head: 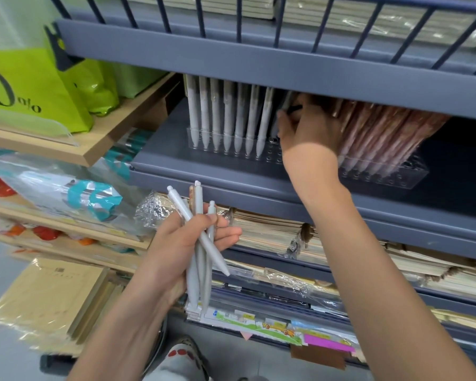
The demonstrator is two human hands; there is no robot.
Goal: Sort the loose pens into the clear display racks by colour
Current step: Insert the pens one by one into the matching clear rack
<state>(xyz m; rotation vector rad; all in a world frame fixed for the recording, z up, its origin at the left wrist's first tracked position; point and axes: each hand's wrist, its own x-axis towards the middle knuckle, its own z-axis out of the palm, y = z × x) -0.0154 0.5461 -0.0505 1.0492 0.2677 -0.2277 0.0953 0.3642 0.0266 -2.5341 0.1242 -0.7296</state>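
Pens [194, 281], loose, mostly pale grey with one tan, sat bunched in my left hand [173, 248], fingers curled round them, low in front of the shelves. Further out, my right hand [305, 130] reached under the upper shelf [259, 59], fingers [283, 119] pinching what looked like a dark pen [294, 108] over the clear rack [272, 153], between the white row [226, 119] and the leaning pink ones [377, 136]. Doing it well meant lining the tip over an empty hole, keeping it upright, not knocking neighbours.
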